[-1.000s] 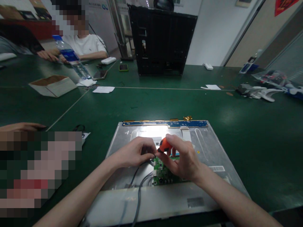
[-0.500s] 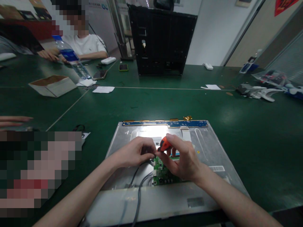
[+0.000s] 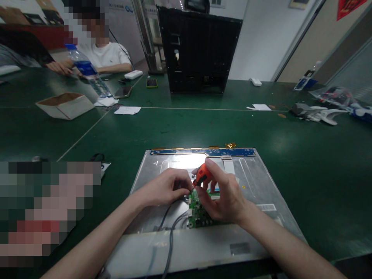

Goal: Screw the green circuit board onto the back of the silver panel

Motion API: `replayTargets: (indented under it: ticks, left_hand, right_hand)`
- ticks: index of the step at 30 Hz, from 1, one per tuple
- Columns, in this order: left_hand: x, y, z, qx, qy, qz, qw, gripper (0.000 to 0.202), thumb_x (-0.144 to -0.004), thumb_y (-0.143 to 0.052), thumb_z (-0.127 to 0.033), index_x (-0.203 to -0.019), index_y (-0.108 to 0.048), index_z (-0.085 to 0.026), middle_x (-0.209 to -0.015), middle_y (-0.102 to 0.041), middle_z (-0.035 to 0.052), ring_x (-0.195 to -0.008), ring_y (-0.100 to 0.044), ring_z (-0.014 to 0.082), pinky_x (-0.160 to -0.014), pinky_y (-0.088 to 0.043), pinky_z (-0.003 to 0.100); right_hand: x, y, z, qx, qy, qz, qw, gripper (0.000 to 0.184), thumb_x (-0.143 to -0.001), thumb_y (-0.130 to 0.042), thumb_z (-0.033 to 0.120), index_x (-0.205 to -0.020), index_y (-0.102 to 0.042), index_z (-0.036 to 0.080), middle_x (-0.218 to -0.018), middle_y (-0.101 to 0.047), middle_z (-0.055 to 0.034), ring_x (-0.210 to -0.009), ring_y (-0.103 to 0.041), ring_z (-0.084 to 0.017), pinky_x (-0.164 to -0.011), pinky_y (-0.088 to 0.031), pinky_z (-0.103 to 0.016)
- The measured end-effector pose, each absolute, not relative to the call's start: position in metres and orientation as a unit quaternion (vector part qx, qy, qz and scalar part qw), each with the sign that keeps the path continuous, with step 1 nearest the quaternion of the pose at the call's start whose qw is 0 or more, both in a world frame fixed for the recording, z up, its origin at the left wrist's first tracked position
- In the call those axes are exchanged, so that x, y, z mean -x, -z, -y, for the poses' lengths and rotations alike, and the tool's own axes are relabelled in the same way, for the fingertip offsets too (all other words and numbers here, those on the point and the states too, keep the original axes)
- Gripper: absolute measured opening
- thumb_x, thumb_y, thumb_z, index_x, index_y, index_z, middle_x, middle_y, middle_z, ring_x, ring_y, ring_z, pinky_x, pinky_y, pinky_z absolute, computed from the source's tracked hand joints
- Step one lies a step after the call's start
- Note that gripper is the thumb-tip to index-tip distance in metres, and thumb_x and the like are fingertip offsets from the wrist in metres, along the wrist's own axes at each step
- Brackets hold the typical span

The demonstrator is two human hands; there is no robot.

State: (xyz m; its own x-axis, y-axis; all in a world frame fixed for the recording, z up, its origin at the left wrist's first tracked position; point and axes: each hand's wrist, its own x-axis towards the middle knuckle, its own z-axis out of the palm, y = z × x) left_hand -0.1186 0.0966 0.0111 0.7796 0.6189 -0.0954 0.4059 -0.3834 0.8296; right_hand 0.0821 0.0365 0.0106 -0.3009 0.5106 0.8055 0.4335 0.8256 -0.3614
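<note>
Here's the panel (image 3: pixel 261 228) at the bench's (image 3: pixel 314 162) near edge, circuit board (image 3: pixel 200 217) lying on it, strip board (image 3: pixel 188 152) running along its far edge. Cables (image 3: pixel 170 248) leave the circuit board's left side and head for the panel's near edge. Over the circuit board's far left corner the two hands meet, left hand (image 3: pixel 168 186) and right hand (image 3: pixel 225 193), the screwdriver (image 3: pixel 204 174) at the right one's fingers. Straight behind, the casing (image 3: pixel 200 50) stands by the bench's far edge. Over toward the far left corner, a bottle (image 3: pixel 87 69), a box (image 3: pixel 68 110) just nearer, a seated person (image 3: pixel 104 54) behind. Across toward the right edge, a plastic bag (image 3: pixel 338 95).
</note>
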Motion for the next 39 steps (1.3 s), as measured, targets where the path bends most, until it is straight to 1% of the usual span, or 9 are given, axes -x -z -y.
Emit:
replayTargets:
  ticks: [2,5,8,13,19,24,28,34,39]
  left_hand:
    - [0.1190,-0.0106,-0.0965,-0.824,-0.115,-0.310,0.461,0.014,-0.082,-0.063,-0.026,-0.084,-0.070,-0.014,-0.077,-0.066,0.0036,-0.072,-0.059,0.0185,-0.069,-0.045,0.029]
    - [0.1196,-0.0096,-0.0962,-0.823,-0.121,-0.309,0.461,0.014,-0.082,-0.063,-0.027,-0.078,-0.068,-0.014,-0.074,-0.065,0.0024,-0.068,-0.057,0.0173,-0.065,-0.044,0.028]
    - [0.1199,-0.0086,-0.0957,-0.823,-0.125,-0.308,0.460,0.014,-0.082,-0.063,-0.026,-0.075,-0.065,-0.014,-0.070,-0.062,0.0007,-0.066,-0.055,0.0160,-0.062,-0.042,0.026]
    - [0.1193,-0.0087,-0.0952,-0.827,-0.135,-0.306,0.451,0.013,-0.083,-0.060,-0.025,-0.076,-0.064,-0.015,-0.069,-0.058,-0.0003,-0.064,-0.052,0.0145,-0.060,-0.040,0.025]
    - [0.1208,-0.0077,-0.0966,-0.828,-0.127,-0.315,0.446,0.014,-0.083,-0.062,-0.028,-0.077,-0.064,-0.015,-0.069,-0.058,0.0000,-0.064,-0.053,0.0160,-0.060,-0.040,0.026]
    - [0.1212,-0.0075,-0.0964,-0.823,-0.119,-0.316,0.456,0.010,-0.082,-0.063,-0.025,-0.080,-0.066,-0.016,-0.074,-0.063,0.0012,-0.069,-0.057,0.0173,-0.064,-0.044,0.027]
    - [0.1200,-0.0088,-0.0960,-0.824,-0.123,-0.316,0.453,0.011,-0.082,-0.064,-0.025,-0.083,-0.068,-0.015,-0.075,-0.065,0.0021,-0.068,-0.058,0.0173,-0.064,-0.044,0.027]
    - [0.1203,-0.0084,-0.0956,-0.829,-0.122,-0.311,0.450,0.012,-0.081,-0.062,-0.023,-0.085,-0.068,-0.014,-0.078,-0.065,0.0030,-0.071,-0.059,0.0178,-0.067,-0.045,0.029]
    - [0.1205,-0.0075,-0.0952,-0.830,-0.121,-0.315,0.444,0.009,-0.080,-0.061,-0.018,-0.086,-0.067,-0.014,-0.079,-0.066,0.0026,-0.073,-0.059,0.0177,-0.069,-0.045,0.029]
  right_hand:
    - [-0.0820,-0.0105,-0.0356,0.296,-0.036,0.806,0.511,0.073,-0.091,-0.052,0.011,-0.155,-0.017,0.016,-0.099,-0.069,-0.0085,-0.063,-0.060,-0.014,-0.046,-0.051,-0.025]
    - [-0.0809,-0.0107,-0.0358,0.295,-0.027,0.802,0.518,0.072,-0.090,-0.054,0.009,-0.154,-0.020,0.016,-0.092,-0.068,-0.0061,-0.062,-0.059,-0.014,-0.046,-0.050,-0.024]
    - [-0.0797,-0.0111,-0.0374,0.289,-0.019,0.799,0.528,0.071,-0.091,-0.054,0.009,-0.153,-0.022,0.017,-0.091,-0.067,-0.0051,-0.063,-0.058,-0.014,-0.045,-0.049,-0.023]
    - [-0.0794,-0.0096,-0.0388,0.281,-0.016,0.801,0.528,0.070,-0.092,-0.057,0.011,-0.152,-0.023,0.020,-0.092,-0.066,-0.0037,-0.065,-0.059,-0.014,-0.046,-0.050,-0.023]
    - [-0.0795,-0.0069,-0.0387,0.288,-0.016,0.799,0.527,0.069,-0.093,-0.058,0.016,-0.152,-0.022,0.020,-0.092,-0.066,-0.0037,-0.067,-0.061,-0.015,-0.047,-0.051,-0.024]
    - [-0.0811,-0.0123,-0.0364,0.297,-0.031,0.806,0.511,0.068,-0.093,-0.055,0.014,-0.153,-0.022,0.017,-0.098,-0.068,-0.0073,-0.062,-0.059,-0.014,-0.045,-0.050,-0.024]
    - [-0.0808,-0.0146,-0.0342,0.297,-0.026,0.809,0.506,0.067,-0.093,-0.049,0.011,-0.153,-0.020,0.013,-0.093,-0.067,-0.0073,-0.059,-0.057,-0.014,-0.044,-0.049,-0.025]
    - [-0.0773,-0.0101,-0.0346,0.291,-0.012,0.797,0.530,0.068,-0.092,-0.054,0.011,-0.152,-0.023,0.018,-0.090,-0.066,-0.0040,-0.058,-0.055,-0.013,-0.045,-0.048,-0.024]
    - [-0.0787,-0.0094,-0.0357,0.295,-0.018,0.802,0.518,0.065,-0.093,-0.057,0.015,-0.150,-0.026,0.021,-0.095,-0.067,-0.0049,-0.058,-0.055,-0.012,-0.044,-0.047,-0.023]
